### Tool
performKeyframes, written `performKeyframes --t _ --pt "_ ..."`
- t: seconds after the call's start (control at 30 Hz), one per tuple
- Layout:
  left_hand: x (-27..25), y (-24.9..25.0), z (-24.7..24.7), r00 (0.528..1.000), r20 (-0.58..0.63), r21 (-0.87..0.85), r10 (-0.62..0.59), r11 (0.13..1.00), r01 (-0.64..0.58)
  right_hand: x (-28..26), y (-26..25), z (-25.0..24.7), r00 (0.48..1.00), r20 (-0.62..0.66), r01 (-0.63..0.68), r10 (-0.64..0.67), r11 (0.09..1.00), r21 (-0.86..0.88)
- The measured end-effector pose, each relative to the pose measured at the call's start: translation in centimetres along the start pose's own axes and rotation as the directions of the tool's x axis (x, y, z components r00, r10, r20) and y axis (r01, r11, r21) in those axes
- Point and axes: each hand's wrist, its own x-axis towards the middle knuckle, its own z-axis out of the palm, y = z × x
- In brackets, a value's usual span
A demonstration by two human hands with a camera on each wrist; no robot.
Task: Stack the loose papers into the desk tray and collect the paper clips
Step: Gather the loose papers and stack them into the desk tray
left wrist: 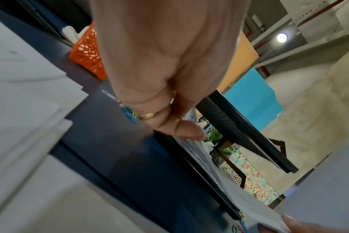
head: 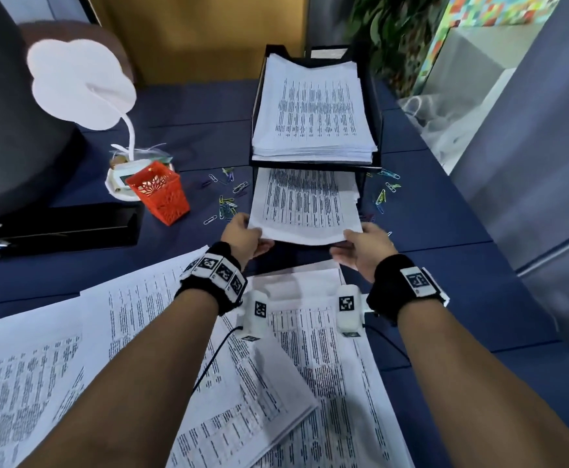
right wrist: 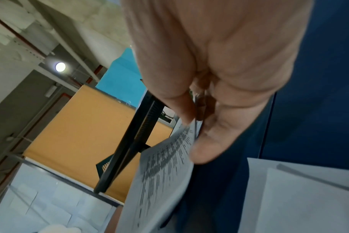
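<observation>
Both hands hold a sheaf of printed papers point(head: 305, 206) by its near corners, its far end under the upper tier of the black two-tier desk tray point(head: 376, 96). My left hand point(head: 246, 236) pinches the left corner, my right hand point(head: 360, 246) the right corner. The upper tier holds a thick paper stack point(head: 313, 109). In the wrist views the left hand point(left wrist: 181, 126) and right hand point(right wrist: 197, 134) pinch the sheaf's edge point(right wrist: 165, 170). Coloured paper clips lie scattered left point(head: 227, 201) and right point(head: 386, 189) of the tray. More loose papers point(head: 161, 332) lie spread near me.
An orange mesh pen cup point(head: 161, 192) stands left of the clips, with a white cloud-shaped lamp point(head: 80, 86) behind it. A black flat box point(head: 67, 228) lies at the left. The blue table point(head: 445, 265) ends at the right, by grey panels.
</observation>
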Motion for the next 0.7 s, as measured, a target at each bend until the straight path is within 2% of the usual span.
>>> performKeyframes --t 0.07,0.2,0.23,0.3,0.37,0.43,0.5,0.53,0.6,0.7 --pt "0.7 0.6 0.6 1.000 -0.007 -0.032 0.030 0.999 -0.030 0.9 0.0 0.3 1.000 -0.014 0.001 -0.001 1.000 0.026" --pt "1.9 1.1 1.2 0.995 0.012 -0.090 0.101 0.991 -0.100 3.0 -0.9 0.7 0.996 -0.083 0.058 -0.042 0.976 0.209" --pt "2.5 0.7 1.2 0.992 0.016 -0.027 0.123 0.992 -0.123 3.6 -1.1 0.8 0.995 -0.092 0.066 -0.044 0.965 0.255" --pt "3.4 -0.1 0.7 0.989 0.046 0.231 0.139 0.962 -0.146 4.5 -1.8 1.0 0.993 -0.112 0.070 -0.037 0.946 0.316" --pt "4.0 -1.0 0.1 0.991 0.109 0.547 0.078 0.828 -0.125 5.4 -2.4 1.4 0.991 -0.134 0.074 -0.026 0.928 0.366" --pt "4.1 -1.6 -0.3 0.985 0.170 0.789 0.038 0.594 -0.159 6.3 -2.9 1.9 0.991 -0.129 0.072 -0.019 0.905 0.420" --pt "3.8 -2.0 -0.3 0.972 0.232 0.900 0.031 0.373 -0.226 6.6 -3.5 2.2 0.992 -0.122 0.078 -0.023 0.884 0.461" --pt "3.5 -2.0 -0.2 0.969 0.246 0.920 0.023 0.309 -0.241 6.7 -3.7 2.5 0.992 -0.123 0.082 -0.027 0.878 0.472" --pt "3.3 -2.2 0.0 0.969 0.245 0.935 0.006 0.262 -0.238 7.2 -3.9 3.0 0.992 -0.124 0.074 -0.020 0.889 0.452" --pt "3.2 -2.2 0.0 0.971 0.239 0.939 -0.005 0.256 -0.230 8.0 -3.6 3.9 0.982 -0.188 0.055 0.028 0.906 0.421"
